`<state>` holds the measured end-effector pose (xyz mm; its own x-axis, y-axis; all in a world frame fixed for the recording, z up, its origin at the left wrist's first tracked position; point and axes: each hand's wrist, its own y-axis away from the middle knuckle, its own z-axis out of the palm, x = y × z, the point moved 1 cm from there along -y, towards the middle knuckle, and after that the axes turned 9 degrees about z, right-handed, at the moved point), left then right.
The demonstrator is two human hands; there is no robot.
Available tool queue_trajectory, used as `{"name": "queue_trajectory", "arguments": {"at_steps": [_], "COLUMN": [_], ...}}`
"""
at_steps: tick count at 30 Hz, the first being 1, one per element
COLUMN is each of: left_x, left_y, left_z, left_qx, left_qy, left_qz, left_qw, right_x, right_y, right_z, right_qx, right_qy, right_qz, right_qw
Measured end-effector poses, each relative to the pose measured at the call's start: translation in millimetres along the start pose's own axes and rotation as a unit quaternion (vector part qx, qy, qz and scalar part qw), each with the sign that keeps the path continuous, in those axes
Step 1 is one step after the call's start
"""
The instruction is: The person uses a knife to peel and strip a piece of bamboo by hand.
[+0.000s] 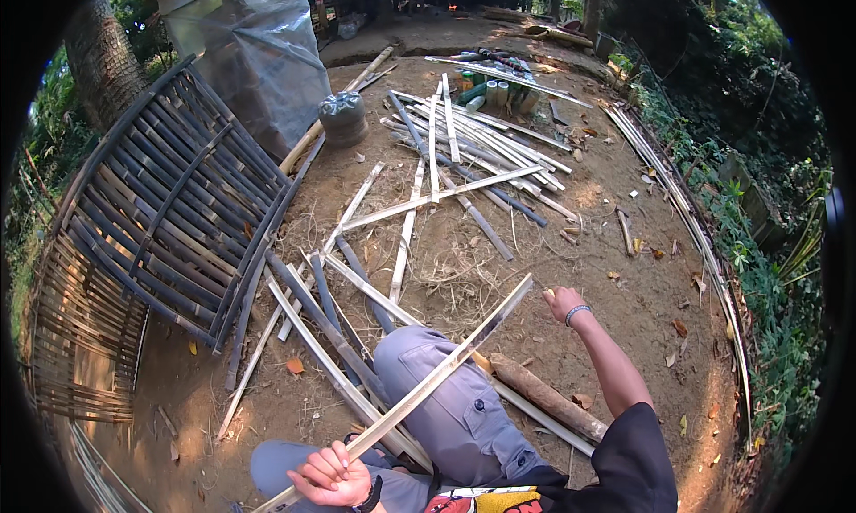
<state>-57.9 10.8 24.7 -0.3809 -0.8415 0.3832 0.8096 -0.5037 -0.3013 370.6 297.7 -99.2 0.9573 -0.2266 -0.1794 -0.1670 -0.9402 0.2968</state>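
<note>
A long split bamboo strip (446, 363) slants up from my lap, pale on its cut face and dark along part of one edge. My left hand (332, 477) is closed around its lower end, above my left thigh. My right hand (563, 304) is a fist just right of the strip's far end. What it grips looks like a knife (549, 294) with a pale handle; its thin blade is hard to make out against the strip. The strip passes over my raised knee (428, 370) in grey trousers.
Split bamboo strips (499, 143) lie piled ahead. A dark bamboo slatted frame (178, 192) leans at left, above a woven bamboo panel (85, 335). A round log (544, 393) lies beside my right leg. Bottles and cans (490, 92) stand farther off; long strips line the right edge.
</note>
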Motion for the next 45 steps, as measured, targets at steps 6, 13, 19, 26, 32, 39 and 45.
{"name": "queue_trajectory", "arguments": {"at_steps": [6, 13, 19, 26, 32, 39, 45], "left_x": [9.1, 33.5, 36.5, 47.3, 36.2, 30.2, 33.1], "left_y": [-6.7, -52.0, -159.8, -225.8, -233.5, -247.1, -246.6], "left_z": [-20.0, 20.2, 58.6, 61.7, 20.2, 9.5, 9.5], "left_qx": [0.066, 0.094, 0.019, -0.031, -0.047, -0.015, 0.01], "left_qy": [0.031, 0.018, 0.054, 0.045, 0.046, 0.028, 0.012], "left_qz": [0.011, 0.007, 0.034, 0.088, 0.052, -0.004, -0.023], "left_qw": [0.997, 0.995, 0.998, 0.995, 0.996, 0.999, 1.0], "right_x": [-29.5, -33.4, -181.5, -368.6, -404.4, -394.0, -358.3], "right_y": [11.1, 43.9, 131.8, 188.4, 136.9, 108.3, 133.3], "right_z": [30.1, 45.7, -91.9, -101.1, -43.8, -31.4, -62.9], "right_qx": [0.103, 0.13, 0.133, -0.087, -0.125, -0.072, -0.134], "right_qy": [-0.095, -0.689, -0.637, -0.523, -0.517, -0.452, -0.464], "right_qz": [-0.05, 0.129, -0.197, -0.442, -0.417, -0.411, -0.343], "right_qw": [0.989, 0.701, 0.733, 0.724, 0.737, 0.788, 0.806]}}
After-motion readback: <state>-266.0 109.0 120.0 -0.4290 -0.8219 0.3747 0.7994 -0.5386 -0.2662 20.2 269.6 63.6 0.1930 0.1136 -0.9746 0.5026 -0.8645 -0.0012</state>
